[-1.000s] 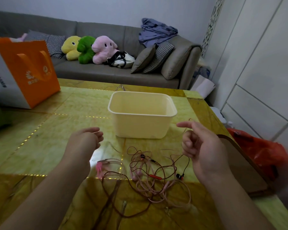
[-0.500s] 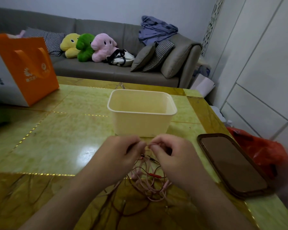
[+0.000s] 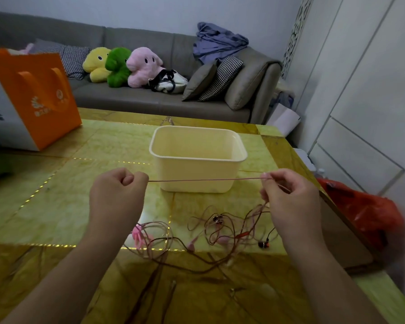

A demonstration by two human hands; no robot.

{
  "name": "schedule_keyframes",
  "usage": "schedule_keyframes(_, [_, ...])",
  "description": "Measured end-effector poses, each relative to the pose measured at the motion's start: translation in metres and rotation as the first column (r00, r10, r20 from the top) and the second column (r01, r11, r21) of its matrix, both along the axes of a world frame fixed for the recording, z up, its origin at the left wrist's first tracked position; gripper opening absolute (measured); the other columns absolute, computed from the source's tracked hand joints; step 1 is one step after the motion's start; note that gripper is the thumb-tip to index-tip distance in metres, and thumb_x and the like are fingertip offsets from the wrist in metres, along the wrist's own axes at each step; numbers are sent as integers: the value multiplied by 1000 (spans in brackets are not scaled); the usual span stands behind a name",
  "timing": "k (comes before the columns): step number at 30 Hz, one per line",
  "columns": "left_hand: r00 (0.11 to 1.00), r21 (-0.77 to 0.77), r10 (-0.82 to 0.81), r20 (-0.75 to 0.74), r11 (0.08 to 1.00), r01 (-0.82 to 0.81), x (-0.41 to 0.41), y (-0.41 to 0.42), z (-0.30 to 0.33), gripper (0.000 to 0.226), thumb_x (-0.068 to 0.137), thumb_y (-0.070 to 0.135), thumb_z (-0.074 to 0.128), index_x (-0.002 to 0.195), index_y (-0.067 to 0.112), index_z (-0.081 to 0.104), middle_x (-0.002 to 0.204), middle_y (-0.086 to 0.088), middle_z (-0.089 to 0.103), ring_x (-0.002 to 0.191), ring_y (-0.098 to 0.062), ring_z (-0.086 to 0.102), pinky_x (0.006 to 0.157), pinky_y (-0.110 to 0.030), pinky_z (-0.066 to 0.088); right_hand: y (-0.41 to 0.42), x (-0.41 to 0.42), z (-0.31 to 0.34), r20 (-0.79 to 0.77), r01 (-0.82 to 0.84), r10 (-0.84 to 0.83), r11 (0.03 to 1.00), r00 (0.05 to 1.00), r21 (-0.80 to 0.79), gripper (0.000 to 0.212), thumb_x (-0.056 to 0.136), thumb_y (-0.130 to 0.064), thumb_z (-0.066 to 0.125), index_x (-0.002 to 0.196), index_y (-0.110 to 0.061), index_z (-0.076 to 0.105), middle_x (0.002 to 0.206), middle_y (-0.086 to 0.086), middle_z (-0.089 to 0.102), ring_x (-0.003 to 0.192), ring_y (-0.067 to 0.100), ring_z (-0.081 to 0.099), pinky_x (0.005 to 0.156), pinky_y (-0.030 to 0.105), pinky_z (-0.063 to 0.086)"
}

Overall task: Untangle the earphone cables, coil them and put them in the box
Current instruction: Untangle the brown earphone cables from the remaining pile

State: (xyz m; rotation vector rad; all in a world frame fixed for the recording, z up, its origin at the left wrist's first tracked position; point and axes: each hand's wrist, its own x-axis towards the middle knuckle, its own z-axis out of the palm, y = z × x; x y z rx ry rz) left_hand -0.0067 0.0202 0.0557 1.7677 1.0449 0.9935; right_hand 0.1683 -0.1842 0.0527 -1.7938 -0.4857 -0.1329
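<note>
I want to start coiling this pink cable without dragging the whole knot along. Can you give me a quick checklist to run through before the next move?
1. Left hand has a firm grip on the cable end: ok, the fist is closed round it.
2. Right hand pinches the pink cable: ok.
3. The span between the hands is straight and free of knots: ok.
4. The rest of that cable is clear of the tangle on the table: not ok, it drops from the right hand into the pile.
5. Box is open and in front of the hands: ok.
6. Box is empty: cannot tell, its floor is hidden.
</note>
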Motion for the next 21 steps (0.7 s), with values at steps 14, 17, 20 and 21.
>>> schedule_keyframes(14, [799, 130, -81, -595, 972, 195, 7, 12, -32, 17, 99, 34, 57, 96, 19, 63, 92, -1, 70, 85, -21, 65, 78, -40, 55, 7, -19, 4, 38, -205, 204, 979, 978, 26, 27, 102, -8, 68, 107, -33, 76, 108, -14, 77, 70, 15, 76, 58, 30, 64])
schedule_keyframes(17, [874, 241, -277, -400, 888, 392, 11, -7, -29, 32, 102, 29, 58, 134, 28, 61, 137, 9, 60, 126, -11, 56, 103, -25, 44, 13, -30, -3, 100, -285, 295, 953, 950, -100, 30, 101, -8, 69, 109, -36, 77, 103, -19, 76, 69, 13, 73, 53, 27, 60])
schedule_keyframes(20, [855, 345, -462, -236, 782, 518, 14, -29, -16, 51, 101, 35, 60, 151, 33, 48, 146, 25, 48, 133, 10, 42, 103, -1, 29, 20, -41, -7, 98, -394, 414, 902, 905, -176, 34, 99, -4, 68, 113, -34, 78, 99, -20, 77, 62, 11, 72, 57, 29, 61])
schedule_keyframes(21, [853, 325, -484, -198, 788, 522, 15, -34, -15, 53, 100, 39, 61, 151, 34, 47, 143, 27, 51, 130, 13, 44, 104, -3, 33, 21, -43, -7, 109, -420, 444, 888, 890, -187, 35, 98, -2, 68, 115, -31, 78, 101, -20, 77, 61, 9, 72, 58, 25, 59])
